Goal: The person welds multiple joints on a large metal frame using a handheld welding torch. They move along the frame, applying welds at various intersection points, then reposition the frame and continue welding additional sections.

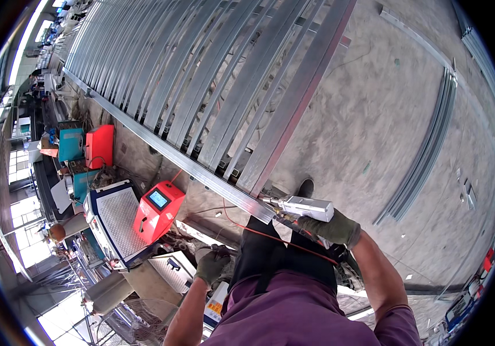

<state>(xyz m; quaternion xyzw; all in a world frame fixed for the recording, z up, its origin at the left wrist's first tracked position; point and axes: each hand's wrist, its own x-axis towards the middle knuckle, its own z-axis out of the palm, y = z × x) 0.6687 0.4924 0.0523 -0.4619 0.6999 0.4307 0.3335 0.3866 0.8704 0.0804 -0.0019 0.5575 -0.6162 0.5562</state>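
My right hand (337, 228), in a dark green work glove, is closed around a handheld welding gun (311, 207) with a boxy silver-white body. The gun's narrow nozzle points left, close to the near corner of a large metal frame (224, 181); whether it touches is too small to tell. An orange-red cable (276, 236) runs beneath the gun and across my legs. My left hand (213, 264), gloved too, hangs low on the left, away from the frame. Its fingers are curled in, and nothing shows in them.
Many parallel bars (201, 86) make up the frame. On the left, a red machine with a small screen (158, 210) sits by a white-and-blue cabinet (117, 216); another red unit (100, 147) stands beyond. Long metal strips (426, 155) lie on the concrete floor (374, 115) at right.
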